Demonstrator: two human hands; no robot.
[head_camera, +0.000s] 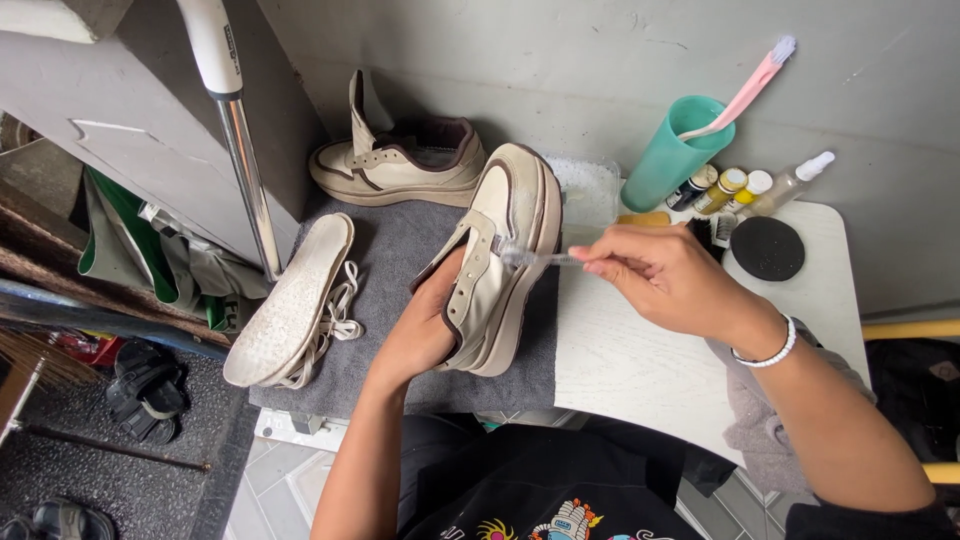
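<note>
My left hand (425, 325) is pushed inside a cream sneaker with brown trim (512, 250) and holds it tilted on its side over a grey towel (400, 300). My right hand (665, 275) pinches a small clear-handled brush (535, 258) whose bristles touch the sneaker's side near the lace holes. The matching sneaker (400, 160) stands upright at the back of the towel. A white insole (290, 300) and a bundle of cream laces (335, 310) lie on the towel's left edge.
A teal cup (675, 150) with a pink toothbrush (740, 90) stands at the wall, beside small bottles (735, 190), a black round pad (767, 248) and a clear tub (590, 190). The white table (640, 360) ends at right. A metal pole (245, 160) leans at left. Sandals (145, 385) lie on the floor.
</note>
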